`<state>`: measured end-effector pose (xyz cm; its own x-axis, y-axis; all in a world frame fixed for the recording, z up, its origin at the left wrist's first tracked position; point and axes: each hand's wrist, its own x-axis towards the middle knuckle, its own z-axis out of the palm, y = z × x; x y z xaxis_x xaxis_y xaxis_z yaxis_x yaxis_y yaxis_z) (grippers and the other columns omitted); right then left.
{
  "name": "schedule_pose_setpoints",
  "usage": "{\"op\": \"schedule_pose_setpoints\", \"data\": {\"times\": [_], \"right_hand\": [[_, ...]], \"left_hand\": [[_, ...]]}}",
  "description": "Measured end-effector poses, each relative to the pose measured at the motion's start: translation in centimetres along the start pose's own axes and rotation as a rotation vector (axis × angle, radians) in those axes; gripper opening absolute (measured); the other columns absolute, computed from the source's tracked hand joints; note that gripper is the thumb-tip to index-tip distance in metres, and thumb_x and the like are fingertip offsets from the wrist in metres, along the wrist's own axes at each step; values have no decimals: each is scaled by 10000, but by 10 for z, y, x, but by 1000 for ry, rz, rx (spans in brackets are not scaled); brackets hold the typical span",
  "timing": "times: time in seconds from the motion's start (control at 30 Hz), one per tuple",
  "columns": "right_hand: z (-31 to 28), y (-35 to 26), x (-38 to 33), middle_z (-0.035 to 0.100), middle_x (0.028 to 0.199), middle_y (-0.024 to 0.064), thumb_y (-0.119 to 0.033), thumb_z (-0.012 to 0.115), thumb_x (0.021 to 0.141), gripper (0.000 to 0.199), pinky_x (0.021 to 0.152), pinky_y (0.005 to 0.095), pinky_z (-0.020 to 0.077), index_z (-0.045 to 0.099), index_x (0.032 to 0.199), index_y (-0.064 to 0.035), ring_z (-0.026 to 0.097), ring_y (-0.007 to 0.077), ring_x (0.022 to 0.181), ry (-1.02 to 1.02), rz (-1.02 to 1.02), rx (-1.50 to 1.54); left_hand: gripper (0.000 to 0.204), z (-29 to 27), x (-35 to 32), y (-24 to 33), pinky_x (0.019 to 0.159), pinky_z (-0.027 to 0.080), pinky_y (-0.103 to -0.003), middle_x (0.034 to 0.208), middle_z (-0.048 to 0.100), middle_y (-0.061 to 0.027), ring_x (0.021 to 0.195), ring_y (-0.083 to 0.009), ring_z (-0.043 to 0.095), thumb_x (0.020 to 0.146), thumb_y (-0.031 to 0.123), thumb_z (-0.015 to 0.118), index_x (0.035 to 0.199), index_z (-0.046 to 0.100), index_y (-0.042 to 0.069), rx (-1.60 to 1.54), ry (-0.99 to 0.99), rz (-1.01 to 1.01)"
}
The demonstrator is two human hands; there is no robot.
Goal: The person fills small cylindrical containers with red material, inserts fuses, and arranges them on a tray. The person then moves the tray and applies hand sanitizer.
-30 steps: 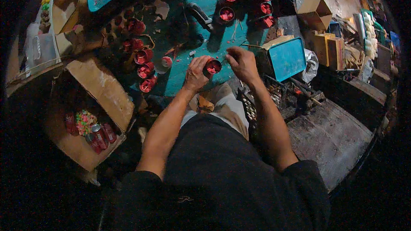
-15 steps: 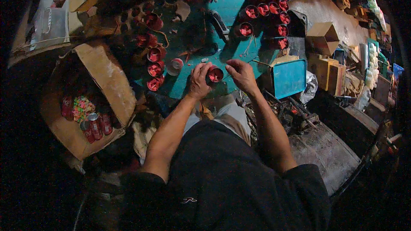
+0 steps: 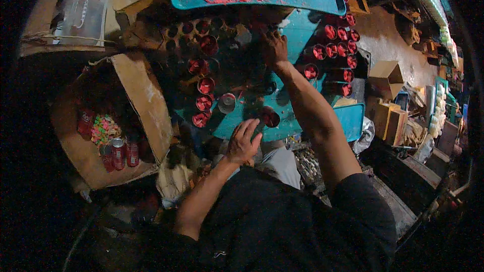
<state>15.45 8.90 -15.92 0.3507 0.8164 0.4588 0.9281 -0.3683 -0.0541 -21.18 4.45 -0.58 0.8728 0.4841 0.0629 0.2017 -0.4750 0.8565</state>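
Observation:
My left hand [image 3: 245, 142] is open, its fingers stretched out beside a dark round cup [image 3: 270, 117] with red chunks inside. That cup stands near the front edge of the teal table [image 3: 232, 132]. Reaching far forward, my right hand [image 3: 275, 50] is over the table just below a raised blue tray [image 3: 262, 5] with red crumbs. Shadow hides its fingertips and whatever they may touch. A pale, round container [image 3: 227, 103] stands to the left of the cup. More cups with red chunks form a column on the left [image 3: 204, 103] and a cluster on the right [image 3: 331, 50].
On the left, an open cardboard box [image 3: 143, 106] contains red cans [image 3: 118, 154] and small colourful pieces. A smaller blue tray [image 3: 349, 121] leans at the table's right edge. Beyond it are an open carton [image 3: 387, 78] and wooden boxes [image 3: 393, 126].
My left hand has let go of the cup and drawn slightly back. My right hand has left the cup and reached far forward. The view has shifted, showing more of the big tray.

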Motion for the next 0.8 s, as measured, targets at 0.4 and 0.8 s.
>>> {"op": "schedule_pose_setpoints", "data": {"times": [0.4, 0.8], "right_hand": [[-262, -108, -81, 637, 993, 156, -162, 685, 864, 209, 781, 462, 468, 649, 1036, -50, 606, 383, 918, -359, 172, 436], [-147, -51, 293, 684, 967, 183, -246, 669, 908, 230, 767, 422, 525, 685, 1018, -44, 641, 355, 907, 213, -237, 313]], "left_hand": [[244, -143, 168, 42, 720, 535, -344, 963, 650, -112, 832, -226, 644, 910, 117, 717, 1127, 658, 22, 93, 426, 69], [582, -128, 284, 29, 674, 589, -390, 1020, 636, -89, 861, -210, 652, 973, 608, 574, 1173, 589, 61, -1401, 478, -457]]}}
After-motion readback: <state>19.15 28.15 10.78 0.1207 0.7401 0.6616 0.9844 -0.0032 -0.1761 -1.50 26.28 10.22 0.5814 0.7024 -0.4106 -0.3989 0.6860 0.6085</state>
